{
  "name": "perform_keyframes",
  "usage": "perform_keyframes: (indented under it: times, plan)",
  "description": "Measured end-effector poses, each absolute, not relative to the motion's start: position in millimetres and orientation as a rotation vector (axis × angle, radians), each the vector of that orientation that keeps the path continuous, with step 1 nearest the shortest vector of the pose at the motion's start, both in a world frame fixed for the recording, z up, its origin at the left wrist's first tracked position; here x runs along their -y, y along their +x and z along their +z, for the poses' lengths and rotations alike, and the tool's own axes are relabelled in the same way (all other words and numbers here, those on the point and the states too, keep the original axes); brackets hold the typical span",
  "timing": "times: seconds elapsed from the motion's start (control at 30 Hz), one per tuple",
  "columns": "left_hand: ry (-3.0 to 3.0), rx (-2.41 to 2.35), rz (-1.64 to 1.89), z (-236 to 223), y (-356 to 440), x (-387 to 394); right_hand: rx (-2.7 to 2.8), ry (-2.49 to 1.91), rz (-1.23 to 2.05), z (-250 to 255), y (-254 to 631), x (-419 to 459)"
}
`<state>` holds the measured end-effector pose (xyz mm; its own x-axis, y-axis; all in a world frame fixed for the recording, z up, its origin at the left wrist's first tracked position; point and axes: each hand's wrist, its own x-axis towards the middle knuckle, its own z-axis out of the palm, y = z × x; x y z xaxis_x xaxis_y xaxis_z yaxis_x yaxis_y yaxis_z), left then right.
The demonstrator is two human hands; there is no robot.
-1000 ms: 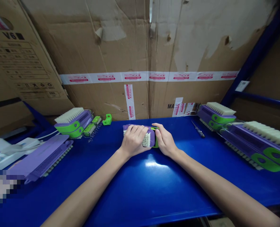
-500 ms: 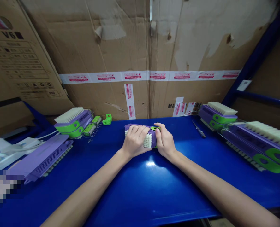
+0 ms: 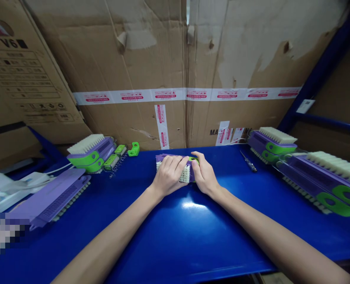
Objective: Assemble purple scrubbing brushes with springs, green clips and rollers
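In the middle of the blue table, a purple brush (image 3: 186, 174) with cream bristles lies on its side, its bristles facing me. My left hand (image 3: 169, 173) is wrapped over its body, fingers across the top. At its right end sits a green end piece (image 3: 193, 159), partly covered by my right hand (image 3: 203, 172). The thumb of that hand presses against the end and its forefinger curls over the top. Much of the brush's underside is hidden behind both hands.
Stacked purple and green brushes stand at left (image 3: 91, 152) and right (image 3: 319, 177). Near the left stack lie a green end cap (image 3: 133, 149), small green parts (image 3: 112, 162), springs (image 3: 119, 162) and a long purple brush (image 3: 56, 197). A screwdriver (image 3: 248, 162) rests to the right. Cardboard (image 3: 127, 71) walls the back.
Both hands keep hold of the brush with only slight movement. My right hand has shifted slightly left, closer against the green end.
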<state>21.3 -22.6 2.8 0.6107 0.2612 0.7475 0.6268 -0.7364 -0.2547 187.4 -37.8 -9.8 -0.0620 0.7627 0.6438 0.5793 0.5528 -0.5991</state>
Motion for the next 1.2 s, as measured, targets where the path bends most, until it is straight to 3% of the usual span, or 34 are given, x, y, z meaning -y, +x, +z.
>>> perform_keyframes:
  times: [0.67, 1.2]
  plan:
    - [-2.344, 0.755, -0.914, 2, 27, 26, 1.736, -1.13, 0.267, -11, 187, 35]
    - [-2.168, 0.996, -0.885, 7, -1, 14, 1.368, -1.463, 0.686, -11, 206, 15]
